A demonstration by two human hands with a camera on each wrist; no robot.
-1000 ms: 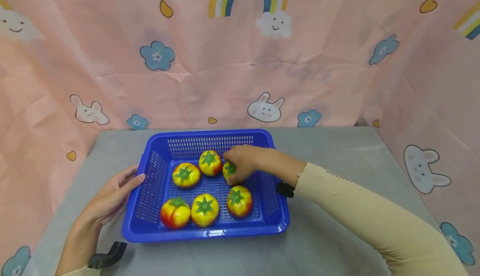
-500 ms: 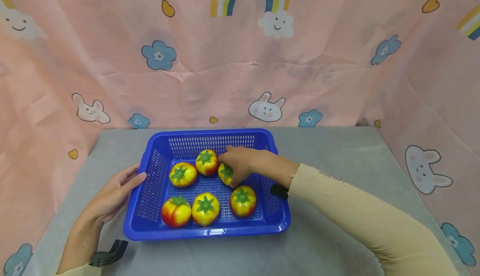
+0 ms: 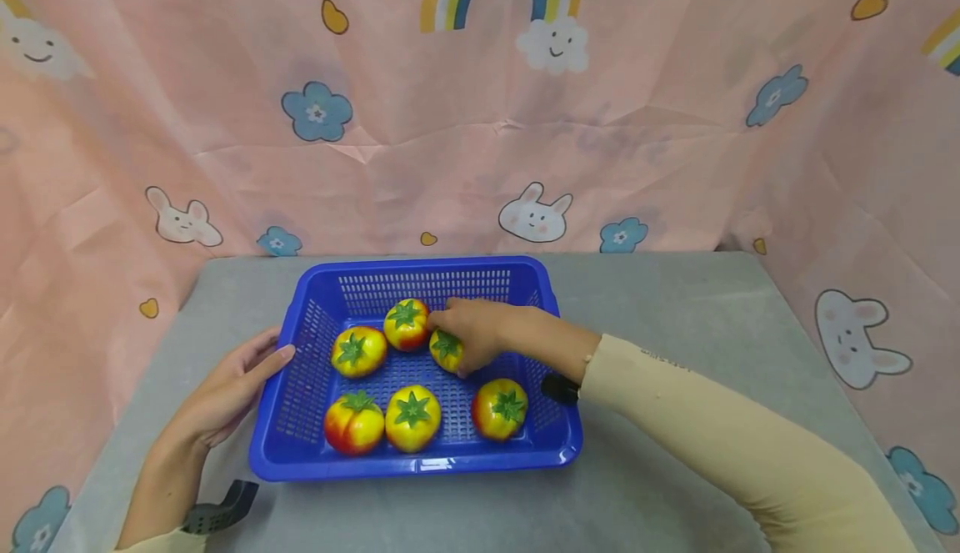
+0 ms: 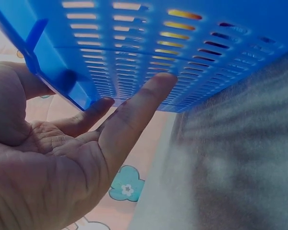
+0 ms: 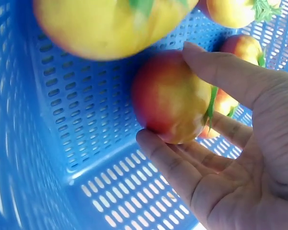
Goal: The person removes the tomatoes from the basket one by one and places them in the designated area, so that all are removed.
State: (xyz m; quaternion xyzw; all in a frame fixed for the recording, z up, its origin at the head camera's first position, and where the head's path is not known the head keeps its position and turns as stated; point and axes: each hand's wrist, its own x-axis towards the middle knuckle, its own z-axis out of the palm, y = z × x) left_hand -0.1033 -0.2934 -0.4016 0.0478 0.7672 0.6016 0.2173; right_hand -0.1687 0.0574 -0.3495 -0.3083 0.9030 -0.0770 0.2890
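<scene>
Six yellow-and-red toy tomatoes with green leafy tops lie in a blue plastic basket (image 3: 416, 467). My right hand (image 3: 480, 332) reaches in from the right and holds the toy tomato (image 3: 446, 351) at the back right between thumb and fingers. In the right wrist view, the thumb lies along one side of this toy tomato (image 5: 170, 98) and the fingers along the other. At the basket's left side, my left hand (image 3: 228, 390) has its thumb over the rim. Its fingertips touch the slotted outer wall (image 4: 182, 52) in the left wrist view.
The back row also has a left toy tomato (image 3: 358, 351) and a middle one (image 3: 407, 324). In front lie a left one (image 3: 354, 424), a middle one (image 3: 412, 419) and a right one (image 3: 500, 409). The grey table (image 3: 652, 311) meets a pink printed curtain (image 3: 420, 169).
My right hand has moved slightly left with its toy tomato. The front right toy tomato has rolled to the right and the two back left ones have shifted left. The left hand stays at the rim.
</scene>
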